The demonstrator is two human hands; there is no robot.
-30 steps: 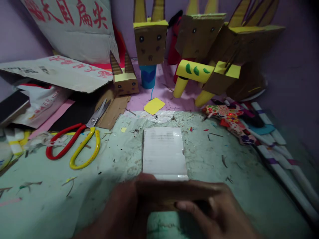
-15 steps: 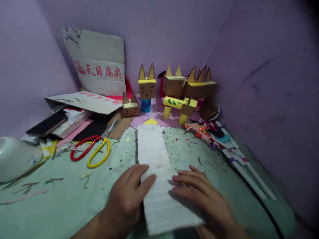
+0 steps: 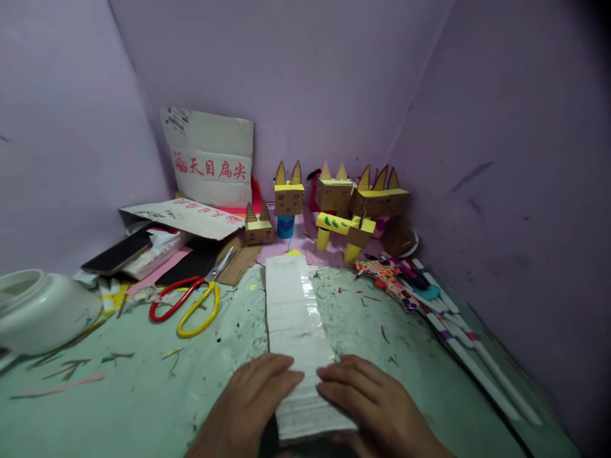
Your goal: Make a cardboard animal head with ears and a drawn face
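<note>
A long white strip of corrugated cardboard (image 3: 291, 305) runs from the table's middle toward me, its near end creased crosswise. My left hand (image 3: 252, 394) grips its left edge, fingertips resting on top. On the right edge, my right hand (image 3: 372, 397) does the same, its fingers lying over the surface and facing the left ones. Both thumbs are largely hidden. Scissors (image 3: 203, 296) with one red and one yellow handle lie open to the left of the strip.
Cardboard animal figures (image 3: 287, 200) stand at the back. Printed cardboard (image 3: 214, 162) leans on the wall, with a phone (image 3: 117, 252) below it. A white pot (image 3: 48, 312) sits left. Paper sticks (image 3: 477, 356), a patterned star (image 3: 386, 280) and a black cable lie right.
The view has tilted up, so the background sits lower in the picture. My right hand has come closer to my left, its fingers now pressed on the strip's edge.
</note>
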